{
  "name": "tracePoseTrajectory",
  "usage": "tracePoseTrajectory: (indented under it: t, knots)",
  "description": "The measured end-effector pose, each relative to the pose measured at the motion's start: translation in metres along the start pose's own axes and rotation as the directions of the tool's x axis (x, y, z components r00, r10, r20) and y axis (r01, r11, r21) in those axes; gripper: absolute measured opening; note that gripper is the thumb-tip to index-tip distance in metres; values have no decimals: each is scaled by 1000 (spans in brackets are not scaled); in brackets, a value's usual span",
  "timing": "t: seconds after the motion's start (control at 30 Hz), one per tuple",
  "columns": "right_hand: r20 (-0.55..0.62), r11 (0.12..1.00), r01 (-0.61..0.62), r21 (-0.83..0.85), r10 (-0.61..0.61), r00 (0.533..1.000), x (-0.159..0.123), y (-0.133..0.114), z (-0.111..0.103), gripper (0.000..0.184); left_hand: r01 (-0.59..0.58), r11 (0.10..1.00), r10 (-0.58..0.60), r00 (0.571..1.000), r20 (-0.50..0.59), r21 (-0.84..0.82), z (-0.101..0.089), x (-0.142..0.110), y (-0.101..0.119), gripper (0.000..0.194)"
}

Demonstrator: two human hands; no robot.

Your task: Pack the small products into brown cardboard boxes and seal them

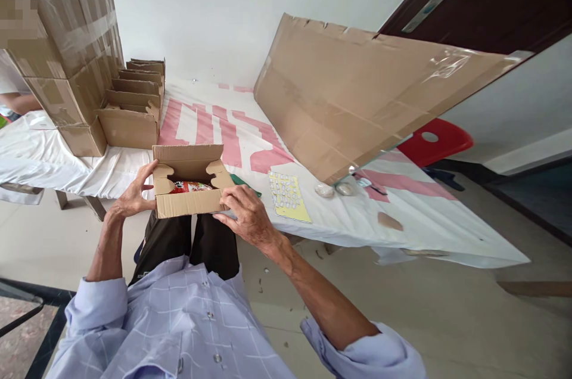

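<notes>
An open cardboard box [190,203] is held at the front edge of the table, its back flap standing up. Inside shows a red printed packet [192,186], partly hidden by the box's front wall. My left hand [135,193] grips the box's left side, thumb in front and fingers behind. At the front right corner my right hand [248,212] is closed on the cardboard, with the fingertips over the edge. Just behind the right hand lies something green [245,183], mostly covered by the box and hand.
Stacked taped cartons [67,51] and a row of open boxes [129,127] stand at the left. A large cardboard sheet [348,87] leans at the back right. A yellow sheet with small pale pieces [290,197] lies on the cloth-covered table [424,218]. Behind is a red chair [440,140].
</notes>
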State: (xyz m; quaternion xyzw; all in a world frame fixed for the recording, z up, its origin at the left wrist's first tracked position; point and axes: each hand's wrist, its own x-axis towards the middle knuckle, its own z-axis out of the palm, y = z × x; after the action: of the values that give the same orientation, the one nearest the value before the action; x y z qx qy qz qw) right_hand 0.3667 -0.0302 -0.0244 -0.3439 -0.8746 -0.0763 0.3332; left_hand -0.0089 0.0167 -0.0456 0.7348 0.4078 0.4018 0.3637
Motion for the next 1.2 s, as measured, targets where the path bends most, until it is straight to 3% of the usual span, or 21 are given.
tracePoseTrajectory:
  t: [0.13, 0.23, 0.33, 0.47, 0.57, 0.67, 0.83, 1.0, 1.1, 1.2]
  knots:
    - [62, 993, -45, 111, 39, 997, 9, 3, -8, 23, 58, 983, -49, 997, 56, -175, -8, -5, 5, 105]
    - [122, 975, -133, 176, 112, 986, 25, 5, -16, 25, 97, 969, -97, 995, 12, -229, -4, -7, 14, 93]
    - [241, 955, -203, 218, 149, 959, 53, 3, -17, 21, 127, 975, -140, 988, -58, -184, 5, -7, 22, 97]
    - [459, 951, -193, 243, 62, 886, 95, -11, -6, 20, 128, 985, -139, 987, -83, -119, 11, -6, 28, 107]
    - [539, 938, -171, 301, -20, 842, 115, -27, 8, 25, 108, 989, -116, 990, -77, -96, 10, -8, 30, 108]
    - [527, 908, -169, 384, -65, 847, 123, -39, 19, 28, 94, 992, -100, 992, -74, -83, 9, -10, 32, 109]
    - [382, 828, -221, 516, 8, 924, 118, -46, 25, 36, 48, 998, -51, 996, -72, -30, 13, -8, 36, 114]
    - [390, 701, -295, 649, 26, 921, 117, -50, 18, 44, 45, 999, -42, 994, -101, 29, 22, 0, 45, 120]
    - [362, 773, -247, 584, 25, 932, 116, -39, 12, 51, 64, 996, -54, 987, -153, 61, 28, 0, 48, 112]
    - [350, 938, -168, 302, 55, 935, 111, -11, 7, 48, 61, 995, -47, 985, -164, 76, 31, -5, 49, 111]
